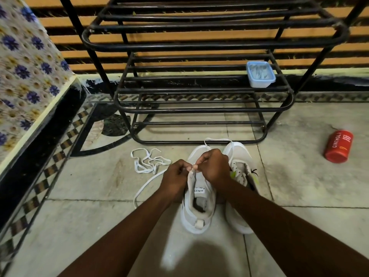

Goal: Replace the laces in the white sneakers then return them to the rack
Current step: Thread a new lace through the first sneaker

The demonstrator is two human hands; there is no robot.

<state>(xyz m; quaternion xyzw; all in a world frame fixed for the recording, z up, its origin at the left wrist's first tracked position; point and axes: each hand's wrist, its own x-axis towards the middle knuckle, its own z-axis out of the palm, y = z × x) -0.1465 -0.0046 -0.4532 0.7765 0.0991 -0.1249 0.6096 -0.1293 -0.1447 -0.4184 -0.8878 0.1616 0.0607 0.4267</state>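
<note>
- Head view, far left: flower-patterned cloth (24, 76) over a raised ledge, with a black and cream tiled border below it.
- Loose lace (148, 163), white, lies tangled on the floor (89, 196), left of the hands and not touching them.
- White lace (139, 188) in use: one run loops across the floor and leads up into the left hand. Another run arcs past both toes, close to the rack's bottom rail.
- Left hand (175, 176): grip narrow, fingers curled, pinching the white lace at the top edge of the tongue.
- Left sneaker (197, 216): on the floor between the forearms, heel towards the camera, toe towards the rack. Tongue is pulled up and the eyelets near the collar look empty. Toe end is hidden behind the hands.
- Right hand (213, 166): grip narrow, fingertips meeting the left hand's at the same spot and pinching the white lace. How much tongue fabric is caught with it, I cannot tell.
- Right sneaker (239, 156): just beside its pair, touching or nearly so, laced, with black and neon-yellow marks on its side.
- Rack (199, 114): black metal tube, several tiers, just beyond the sneakers' toes.
- Plastic box (260, 74), pale blue, sits on a middle tier at the right end.
- Red can (338, 146) lies on its side on the floor, far right, well apart from the sneakers.
</note>
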